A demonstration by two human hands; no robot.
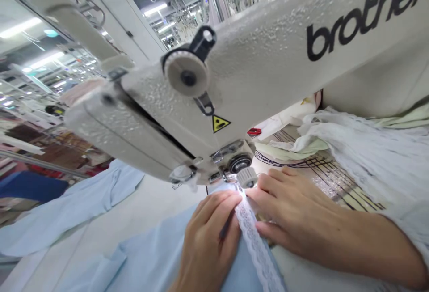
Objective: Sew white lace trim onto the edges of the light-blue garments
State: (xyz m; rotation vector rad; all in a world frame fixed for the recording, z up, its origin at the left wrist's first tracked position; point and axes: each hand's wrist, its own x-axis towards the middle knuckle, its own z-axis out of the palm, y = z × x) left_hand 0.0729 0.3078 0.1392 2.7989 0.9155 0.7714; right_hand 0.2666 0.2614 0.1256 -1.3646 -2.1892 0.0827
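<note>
Light blue fabric (157, 243) lies on the sewing machine's bed, with a strip of white lace trim (252, 234) running along it toward the presser foot area (231, 178). On the fabric, just left of the lace, my left hand (211, 234) presses with its fingers close together and the fingertips at the lace edge. A dark patch shows between its thumb and forefinger; I cannot make out what it is. From the right, my right hand (295, 207) has bent fingers at the lace's other edge, close below the machine head. The needle itself is hidden.
The white sewing machine head (261, 73) spans the view above my hands. Another light blue piece (83, 202) lies at the left. White lace-like fabric (375, 149) is heaped at the right, beside a patterned surface with black lines (335, 175). A small red object (254, 131) sits behind.
</note>
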